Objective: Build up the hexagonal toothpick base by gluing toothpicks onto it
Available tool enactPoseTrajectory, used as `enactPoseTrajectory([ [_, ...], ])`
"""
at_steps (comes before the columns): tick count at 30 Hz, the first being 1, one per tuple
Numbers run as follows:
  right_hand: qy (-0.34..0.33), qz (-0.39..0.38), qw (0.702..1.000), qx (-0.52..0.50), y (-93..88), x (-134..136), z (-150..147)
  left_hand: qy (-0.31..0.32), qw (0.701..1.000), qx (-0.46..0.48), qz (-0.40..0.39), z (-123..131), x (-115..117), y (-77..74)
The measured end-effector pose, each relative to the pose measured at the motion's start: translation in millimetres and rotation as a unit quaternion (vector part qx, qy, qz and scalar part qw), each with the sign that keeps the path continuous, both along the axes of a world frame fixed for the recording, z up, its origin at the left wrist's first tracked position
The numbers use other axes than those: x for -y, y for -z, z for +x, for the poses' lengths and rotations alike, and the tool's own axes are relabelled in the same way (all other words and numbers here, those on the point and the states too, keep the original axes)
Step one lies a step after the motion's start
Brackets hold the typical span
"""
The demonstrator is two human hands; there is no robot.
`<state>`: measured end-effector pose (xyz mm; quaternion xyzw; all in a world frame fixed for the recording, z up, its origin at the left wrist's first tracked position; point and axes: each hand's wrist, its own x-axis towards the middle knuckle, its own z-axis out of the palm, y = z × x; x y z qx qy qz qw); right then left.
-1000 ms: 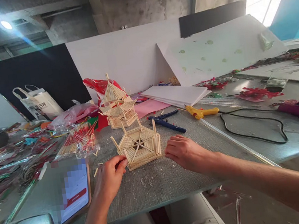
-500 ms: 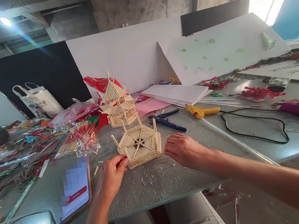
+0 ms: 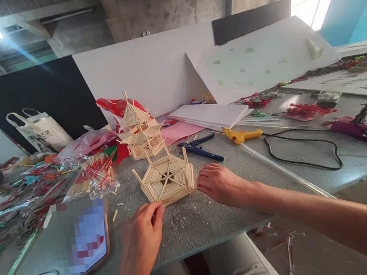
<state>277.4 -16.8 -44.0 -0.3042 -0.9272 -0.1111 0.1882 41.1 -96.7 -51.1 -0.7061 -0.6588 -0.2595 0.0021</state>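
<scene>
A hexagonal base of pale wooden sticks (image 3: 166,180) lies on the grey mat in front of me. Short upright posts stand at its corners, and thin spokes meet at its middle. With thumb and forefinger pinched together, my left hand (image 3: 144,235) is at the base's front left corner; the fingertips partly cover that spot. The curled fingers of my right hand (image 3: 223,185) meet the right corner, their tips mostly hidden from me. Just behind the base rises a tiered stick pagoda (image 3: 139,127) with a pointed roof.
Blue-handled pliers (image 3: 201,148) and a yellow glue gun (image 3: 242,135) with a black cable lie behind my right hand. At left are a phone (image 3: 89,240), bundled red-tipped sticks (image 3: 90,177) and plastic wrappings. White boards (image 3: 209,114) lie stacked farther back.
My left hand has shifted right and nearer to me along the base's front corner. My right hand keeps its place at the right corner. The whole view has slid slightly left.
</scene>
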Motion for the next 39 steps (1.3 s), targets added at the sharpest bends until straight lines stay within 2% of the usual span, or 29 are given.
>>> enactPoseTrajectory([
  [6, -0.003, 0.012, 1.0, -0.004, 4.4, -2.0, 0.3, 0.027, 0.993, -0.1, -0.055, 34.5, -19.8, -6.9],
  [11, 0.003, 0.016, 1.0, 0.008, 6.5, -4.6, 0.5, 0.021, 0.99, -0.122, -0.069, 50.6, -29.1, -7.3],
  [39, 0.0, 0.02, 0.999, 0.034, 4.2, -9.5, -0.8, -0.005, 0.994, -0.077, -0.073, 55.1, -42.8, -4.9],
])
